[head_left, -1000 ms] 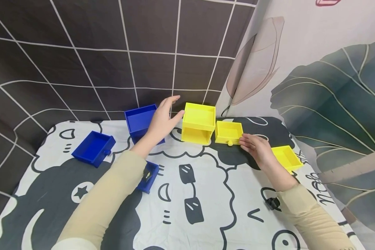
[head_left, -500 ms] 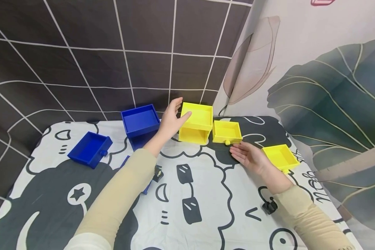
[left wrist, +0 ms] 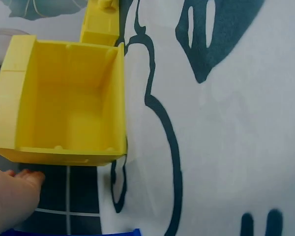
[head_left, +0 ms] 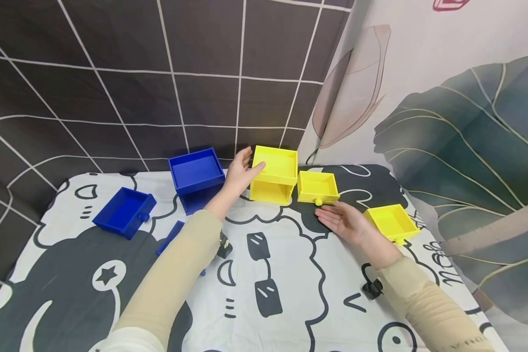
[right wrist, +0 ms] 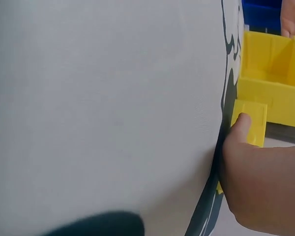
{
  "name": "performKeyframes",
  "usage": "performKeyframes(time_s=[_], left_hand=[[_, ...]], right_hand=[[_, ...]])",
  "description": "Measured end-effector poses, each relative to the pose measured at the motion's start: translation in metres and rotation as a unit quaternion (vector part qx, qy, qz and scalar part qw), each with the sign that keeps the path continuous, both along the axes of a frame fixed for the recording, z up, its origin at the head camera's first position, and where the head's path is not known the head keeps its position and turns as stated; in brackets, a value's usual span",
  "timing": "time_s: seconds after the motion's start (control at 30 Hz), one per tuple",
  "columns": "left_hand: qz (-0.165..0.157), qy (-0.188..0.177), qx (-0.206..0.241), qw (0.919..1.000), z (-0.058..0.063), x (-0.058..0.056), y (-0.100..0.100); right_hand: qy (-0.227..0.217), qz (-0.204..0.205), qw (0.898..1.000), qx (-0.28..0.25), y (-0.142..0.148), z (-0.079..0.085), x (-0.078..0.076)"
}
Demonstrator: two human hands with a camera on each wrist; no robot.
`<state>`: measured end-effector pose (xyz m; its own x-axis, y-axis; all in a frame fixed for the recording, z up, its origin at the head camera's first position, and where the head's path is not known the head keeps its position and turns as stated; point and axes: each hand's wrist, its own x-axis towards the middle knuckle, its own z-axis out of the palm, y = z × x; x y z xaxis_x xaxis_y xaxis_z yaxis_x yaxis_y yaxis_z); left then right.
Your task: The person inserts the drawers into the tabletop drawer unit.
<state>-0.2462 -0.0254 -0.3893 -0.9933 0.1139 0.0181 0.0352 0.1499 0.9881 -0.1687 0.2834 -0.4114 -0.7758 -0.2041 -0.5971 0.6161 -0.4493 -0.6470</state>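
A yellow box (head_left: 274, 189) with a shallow tray top and an open-fronted compartment stands at the back of the table. My left hand (head_left: 238, 176) is at its left side, thumb reaching over the tray's edge; whether it touches cannot be told. In the left wrist view, the hand (left wrist: 14, 199) lies beside the yellow box (left wrist: 71, 103), whose compartment holds nothing. A small yellow drawer (head_left: 318, 184) with a round knob sits right of the box. Just in front of it, my right hand (head_left: 349, 225) extends straight fingers. Both hands hold nothing.
Another yellow drawer (head_left: 391, 221) lies right of my right hand. To the left are a blue box (head_left: 196, 171) and a blue drawer (head_left: 122, 210). My left sleeve mostly hides another blue drawer (head_left: 170, 237). A dark gridded wall cloth (head_left: 207, 98) hangs right behind.
My left hand has moved right, from the gap between the boxes to the yellow box's side. My right hand has slid left and nearer, from the small drawer's right side to its front.
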Motion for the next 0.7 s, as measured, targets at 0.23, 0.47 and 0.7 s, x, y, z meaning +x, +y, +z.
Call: performKeyframes(time_s=[0.23, 0.47, 0.7], left_hand=[[-0.02, -0.021, 0.054, 0.9981, -0.007, -0.003, 0.0], [-0.019, -0.036, 0.073, 0.9965, -0.013, -0.012, -0.002], [-0.033, -0.037, 0.075, 0.996, -0.013, -0.019, -0.002]], right_hand=[[-0.015, -0.008, 1.0, -0.009, -0.001, -0.004, -0.008], [-0.036, -0.015, 0.999, -0.019, 0.001, -0.007, -0.015], [-0.033, -0.003, 0.999, -0.032, -0.001, -0.009, -0.019]])
